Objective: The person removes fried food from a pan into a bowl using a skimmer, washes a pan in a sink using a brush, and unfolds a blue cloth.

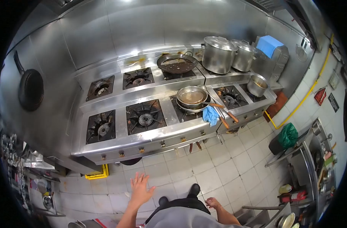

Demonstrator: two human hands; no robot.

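Note:
My left hand [141, 190] is spread over the tiled floor, in front of the stove [147, 138], and holds nothing. Lower and to the right, my right hand [212, 203] hangs beside my body with its fingers partly curled; what they hold, if anything, is too small to make out. Neither hand touches the stove. On a front burner sits a steel bowl [191, 95] over a pan, with wooden-handled utensils [223, 110] and a blue cloth [210, 115] beside it. A wide dark pan [177, 64] rests on a back burner.
Two lidded pots [219, 57] [243, 56] and a small pot [257, 85] stand at the stove's right. A black pan [31, 90] hangs on the left wall. A green-lined bin [287, 136], shelving [314, 159] and a yellow floor item [97, 174] stand nearby.

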